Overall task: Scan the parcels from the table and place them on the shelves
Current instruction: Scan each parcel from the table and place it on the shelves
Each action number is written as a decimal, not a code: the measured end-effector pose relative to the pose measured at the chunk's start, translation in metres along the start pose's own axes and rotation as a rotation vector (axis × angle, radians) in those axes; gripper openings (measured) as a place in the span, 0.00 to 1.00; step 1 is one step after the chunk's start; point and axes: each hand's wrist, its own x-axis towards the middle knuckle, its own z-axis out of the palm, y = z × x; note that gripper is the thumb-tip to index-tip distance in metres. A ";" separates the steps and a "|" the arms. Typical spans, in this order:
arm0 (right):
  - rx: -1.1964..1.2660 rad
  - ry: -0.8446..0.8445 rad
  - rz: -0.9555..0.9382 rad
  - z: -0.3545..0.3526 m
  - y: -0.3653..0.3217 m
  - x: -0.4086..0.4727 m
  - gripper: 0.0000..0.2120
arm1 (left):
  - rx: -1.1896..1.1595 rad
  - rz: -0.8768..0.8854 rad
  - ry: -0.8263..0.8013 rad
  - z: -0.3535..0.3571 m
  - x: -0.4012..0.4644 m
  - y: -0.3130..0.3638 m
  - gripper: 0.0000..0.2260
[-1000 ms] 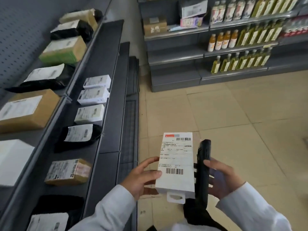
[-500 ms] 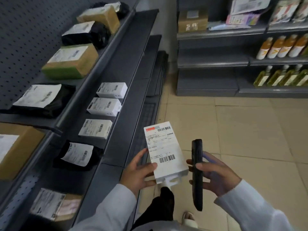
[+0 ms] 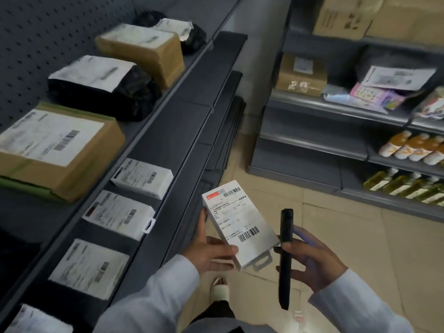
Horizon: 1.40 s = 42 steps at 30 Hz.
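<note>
My left hand point(image 3: 211, 251) grips a flat white parcel box point(image 3: 237, 224) with a barcode label facing up, thumb on its near edge. My right hand point(image 3: 310, 260) holds a black handheld scanner point(image 3: 286, 258) upright, just right of the box. Both are over the floor, beside the dark grey shelf unit point(image 3: 192, 121) on the left. Its lower shelf carries three small white labelled boxes point(image 3: 141, 177), point(image 3: 117, 215), point(image 3: 89, 267) in a row.
The upper left shelf holds brown cartons point(image 3: 55, 150), point(image 3: 144, 49) and black bags point(image 3: 105, 87) with labels. A second shelf unit point(image 3: 324, 138) at the right back carries cartons and bottles point(image 3: 413, 150). Beige tiled floor point(image 3: 336, 212) lies between; my shoe point(image 3: 219, 288) shows below.
My view has moved closer to the left shelves and turned. The white box has tilted further left in my left hand; the scanner stays upright beside it.
</note>
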 end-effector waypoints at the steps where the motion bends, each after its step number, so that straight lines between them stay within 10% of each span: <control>1: 0.005 0.003 0.004 0.003 -0.011 0.015 0.40 | 0.009 0.003 0.015 -0.003 0.013 0.013 0.59; 12: -0.106 -0.093 0.126 0.037 -0.096 0.163 0.44 | 0.015 0.044 0.174 -0.038 0.105 0.099 0.57; 21: -0.376 -0.329 0.295 0.076 -0.169 0.316 0.37 | -0.411 0.125 0.481 -0.053 0.178 0.129 0.59; 25: -0.521 -0.426 0.350 0.088 -0.199 0.369 0.20 | -0.436 0.113 0.615 -0.039 0.201 0.150 0.52; 42: -0.778 -0.729 0.485 0.128 -0.231 0.451 0.08 | -0.814 0.084 1.257 -0.003 0.285 0.169 0.19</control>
